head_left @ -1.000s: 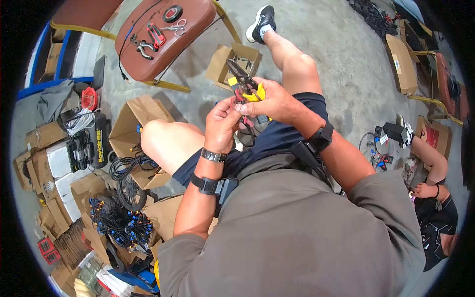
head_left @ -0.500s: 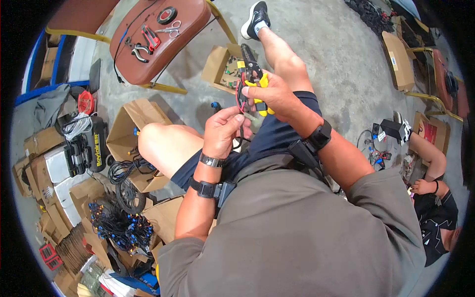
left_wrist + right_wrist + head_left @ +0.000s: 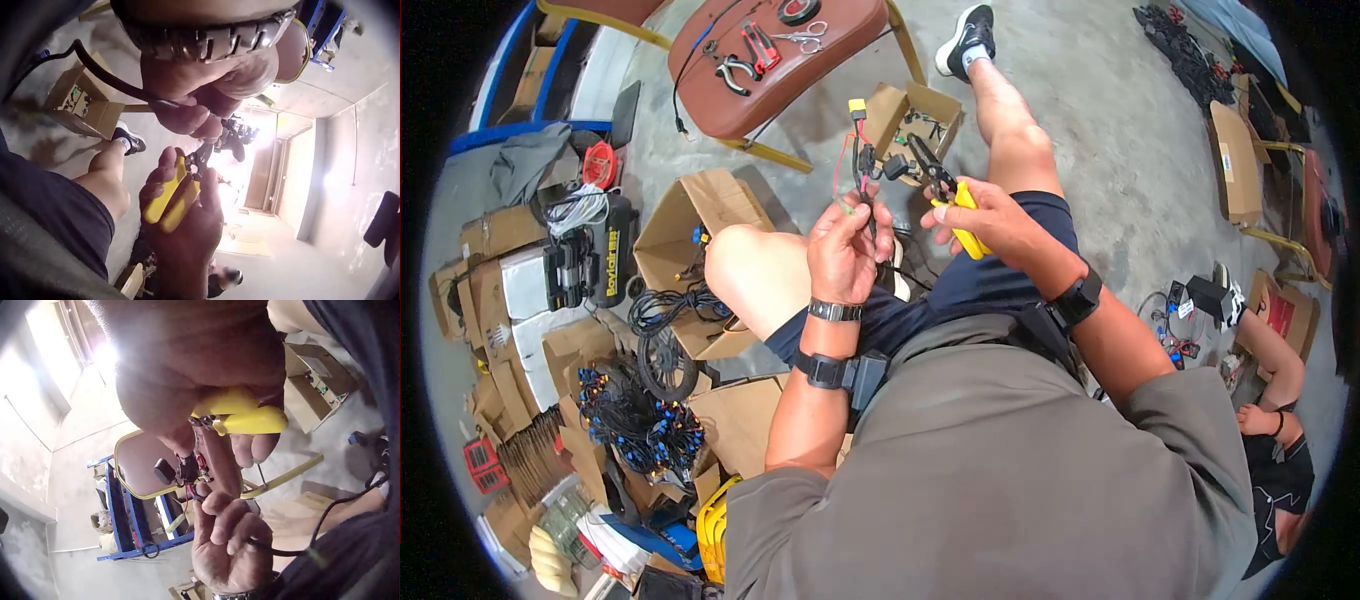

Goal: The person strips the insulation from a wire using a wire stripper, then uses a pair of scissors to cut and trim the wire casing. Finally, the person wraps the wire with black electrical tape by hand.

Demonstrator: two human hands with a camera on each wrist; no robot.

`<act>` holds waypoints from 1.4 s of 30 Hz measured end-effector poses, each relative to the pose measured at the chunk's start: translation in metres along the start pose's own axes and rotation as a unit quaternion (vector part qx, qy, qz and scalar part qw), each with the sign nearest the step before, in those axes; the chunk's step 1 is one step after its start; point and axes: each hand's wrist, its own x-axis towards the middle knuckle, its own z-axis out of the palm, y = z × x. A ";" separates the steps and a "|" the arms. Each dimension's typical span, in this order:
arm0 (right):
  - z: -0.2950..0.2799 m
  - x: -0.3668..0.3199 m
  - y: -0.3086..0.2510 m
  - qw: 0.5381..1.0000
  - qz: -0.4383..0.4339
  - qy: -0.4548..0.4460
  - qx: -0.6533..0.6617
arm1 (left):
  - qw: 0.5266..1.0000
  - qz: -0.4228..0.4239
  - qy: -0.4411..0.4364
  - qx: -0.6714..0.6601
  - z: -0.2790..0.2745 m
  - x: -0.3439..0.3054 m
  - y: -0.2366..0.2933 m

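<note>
- Head view: the left hand (image 3: 845, 250) has its fingers curled round a wire harness (image 3: 862, 160), which stands up toward twelve o'clock and ends in a yellow plug (image 3: 858, 105). At three o'clock of it, the right hand (image 3: 990, 225) is wrapped round the yellow handles of a wire stripper (image 3: 948, 190), whose head points to eleven o'clock, near the wires but apart from them. A cardboard box (image 3: 915, 110) lies on the floor beyond.
- Left wrist view: the left hand (image 3: 200, 81) pinches the black lead of the harness (image 3: 106, 75). The right hand (image 3: 187, 231) sits at six o'clock, fingers closed on the stripper (image 3: 169, 200).
- Right wrist view: the right hand (image 3: 187, 381) clasps the handles (image 3: 250, 415), and the left hand (image 3: 228, 550) is at six o'clock, gripping the lead (image 3: 294, 550).
- Risks, as I judge them: the grip is narrow and the harness stands tall, so it could twist or slip. With the stripper head so close, it could nick the wrong wire.
</note>
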 end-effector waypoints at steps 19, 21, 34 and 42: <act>0.005 -0.008 0.009 0.996 0.040 -0.056 -0.055 | 1.000 -0.002 0.016 0.006 -0.003 0.003 0.009; 0.004 -0.007 0.012 0.996 0.043 -0.052 -0.052 | 1.000 0.001 0.014 0.004 -0.003 0.003 0.008; 0.006 -0.006 0.005 0.999 0.030 -0.033 -0.012 | 0.989 0.077 0.080 0.093 0.013 0.006 0.007; -0.006 0.011 -0.016 0.993 0.056 -0.025 -0.101 | 0.986 0.066 0.054 0.143 0.001 0.013 0.021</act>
